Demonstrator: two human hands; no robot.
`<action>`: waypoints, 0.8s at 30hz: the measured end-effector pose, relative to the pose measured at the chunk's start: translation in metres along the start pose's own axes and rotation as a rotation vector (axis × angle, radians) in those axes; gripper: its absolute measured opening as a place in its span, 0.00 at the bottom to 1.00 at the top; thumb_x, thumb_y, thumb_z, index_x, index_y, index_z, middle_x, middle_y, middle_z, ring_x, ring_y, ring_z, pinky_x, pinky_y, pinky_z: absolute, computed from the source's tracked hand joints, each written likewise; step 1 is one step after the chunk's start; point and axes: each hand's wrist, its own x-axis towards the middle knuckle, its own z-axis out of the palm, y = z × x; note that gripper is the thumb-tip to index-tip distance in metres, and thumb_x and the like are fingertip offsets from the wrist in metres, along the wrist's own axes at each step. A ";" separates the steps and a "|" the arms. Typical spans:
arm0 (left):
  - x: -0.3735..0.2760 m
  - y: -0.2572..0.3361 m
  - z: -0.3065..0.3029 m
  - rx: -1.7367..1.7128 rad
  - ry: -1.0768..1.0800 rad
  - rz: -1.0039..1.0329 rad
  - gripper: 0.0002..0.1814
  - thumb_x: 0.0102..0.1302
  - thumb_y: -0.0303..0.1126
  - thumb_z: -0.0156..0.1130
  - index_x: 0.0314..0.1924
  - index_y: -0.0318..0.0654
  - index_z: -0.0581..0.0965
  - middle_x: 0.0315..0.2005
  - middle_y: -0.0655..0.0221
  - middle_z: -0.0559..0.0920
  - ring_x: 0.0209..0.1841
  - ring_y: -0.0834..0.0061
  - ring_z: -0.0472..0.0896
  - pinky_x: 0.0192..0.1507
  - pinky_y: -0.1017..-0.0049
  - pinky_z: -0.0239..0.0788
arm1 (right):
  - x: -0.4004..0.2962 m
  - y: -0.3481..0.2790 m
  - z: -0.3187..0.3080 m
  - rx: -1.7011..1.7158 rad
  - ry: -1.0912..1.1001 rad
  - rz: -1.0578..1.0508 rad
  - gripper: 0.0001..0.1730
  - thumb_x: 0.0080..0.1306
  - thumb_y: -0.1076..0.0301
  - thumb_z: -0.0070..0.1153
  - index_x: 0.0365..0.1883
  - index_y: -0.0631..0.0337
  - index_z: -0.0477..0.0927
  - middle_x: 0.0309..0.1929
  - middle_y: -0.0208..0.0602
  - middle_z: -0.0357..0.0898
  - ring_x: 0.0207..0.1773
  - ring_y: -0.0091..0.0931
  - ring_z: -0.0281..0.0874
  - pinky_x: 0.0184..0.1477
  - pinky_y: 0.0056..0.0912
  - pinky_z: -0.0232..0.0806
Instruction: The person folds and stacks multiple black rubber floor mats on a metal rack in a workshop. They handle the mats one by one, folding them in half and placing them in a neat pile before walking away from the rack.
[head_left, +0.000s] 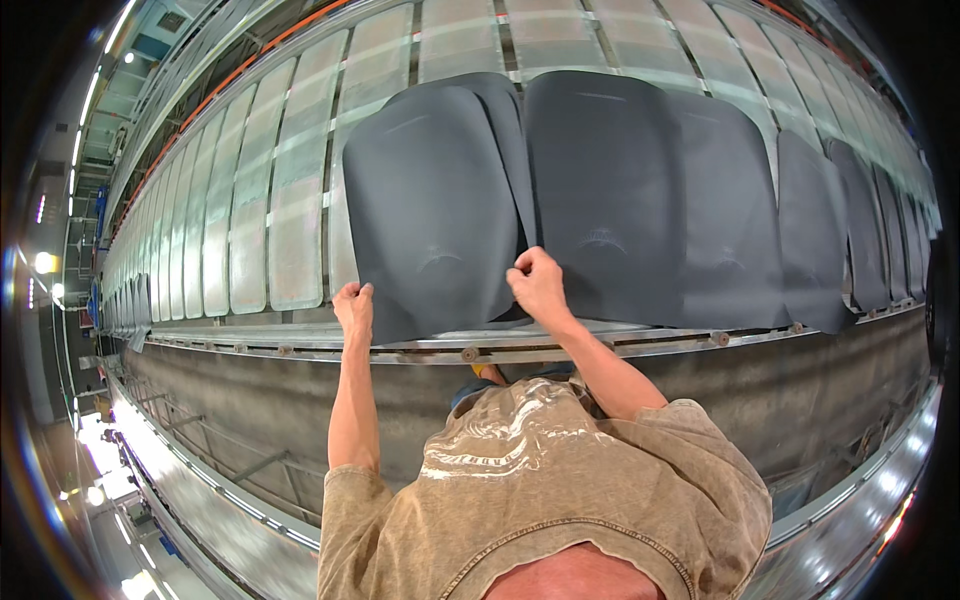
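My left hand (353, 304) pinches the left edge of a dark grey, round-ended flexible sheet (435, 195). My right hand (537, 277) is closed at that sheet's right side, with its fingers by the lower tip of another grey sheet (498, 112) that lies partly beneath. The front sheet bulges slightly and bears a faint curved mark near its lower end. Just to the right lies a similar dark grey sheet (607, 187), overlapping a lighter grey one (720, 202). What my right fingertips grip is partly hidden.
Pale greenish slats (300, 187) run side by side under the sheets. More grey sheets (814, 225) lie along the right. A metal rail with rollers (469, 354) borders the slats nearest me. Behind me runs another long metal rail (217, 487); an orange rail (247, 79) edges the far side.
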 end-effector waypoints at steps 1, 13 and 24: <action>0.003 -0.004 -0.002 -0.030 0.010 0.014 0.11 0.56 0.31 0.65 0.34 0.29 0.81 0.22 0.71 0.78 0.26 0.80 0.71 0.31 0.74 0.65 | 0.001 -0.001 0.002 0.152 -0.001 0.212 0.10 0.53 0.75 0.55 0.34 0.69 0.73 0.24 0.44 0.79 0.29 0.35 0.80 0.34 0.35 0.71; 0.132 -0.090 -0.100 -0.231 -0.014 0.239 0.10 0.59 0.29 0.62 0.37 0.28 0.80 0.24 0.70 0.81 0.28 0.79 0.75 0.33 0.73 0.68 | -0.014 -0.024 0.150 0.109 -0.075 0.147 0.09 0.59 0.78 0.54 0.39 0.71 0.75 0.27 0.38 0.80 0.27 0.23 0.77 0.23 0.30 0.73; 0.228 -0.157 -0.175 -0.195 -0.198 -0.005 0.14 0.54 0.32 0.70 0.35 0.29 0.78 0.24 0.72 0.79 0.26 0.80 0.72 0.31 0.75 0.66 | -0.025 -0.061 0.274 -0.213 0.002 0.131 0.28 0.51 0.64 0.67 0.46 0.72 0.72 0.32 0.41 0.77 0.32 0.29 0.78 0.41 0.34 0.74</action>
